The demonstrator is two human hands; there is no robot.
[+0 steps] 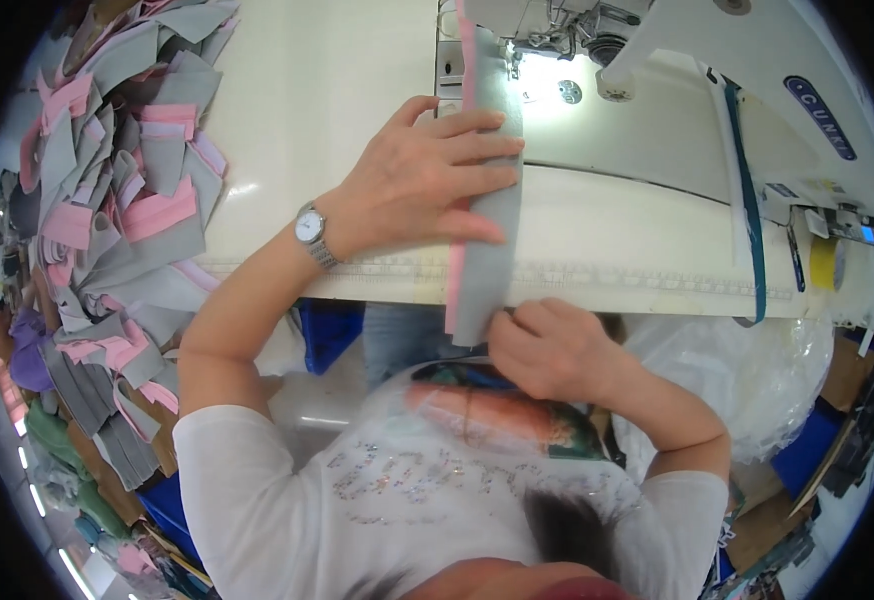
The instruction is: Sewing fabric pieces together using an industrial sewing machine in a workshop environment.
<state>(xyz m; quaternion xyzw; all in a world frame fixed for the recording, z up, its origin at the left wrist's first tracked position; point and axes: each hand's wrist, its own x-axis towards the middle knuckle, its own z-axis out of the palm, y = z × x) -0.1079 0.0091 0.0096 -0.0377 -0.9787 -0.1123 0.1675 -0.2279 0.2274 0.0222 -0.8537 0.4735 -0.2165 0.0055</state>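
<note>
A long grey fabric strip [485, 275] with a pink layer [454, 285] showing along its left edge runs from the sewing machine's presser foot [514, 66] toward me. Its near end hangs over the table's front edge. Flat on the strip, fingers spread across it, rests my left hand [397, 185], with a watch [310, 226] on the wrist. My right hand [552, 350] is closed at the strip's lower right edge, just off the table. Its curled fingertips seem to pinch the fabric there, partly hidden by the hand itself.
The sewing machine [697, 60] occupies the upper right, its lamp lighting the needle area. A ruler scale [617, 275] lies along the table's front edge. Grey and pink fabric pieces [162, 215] are heaped at left. Clear plastic [767, 385] sits below right; people work far left.
</note>
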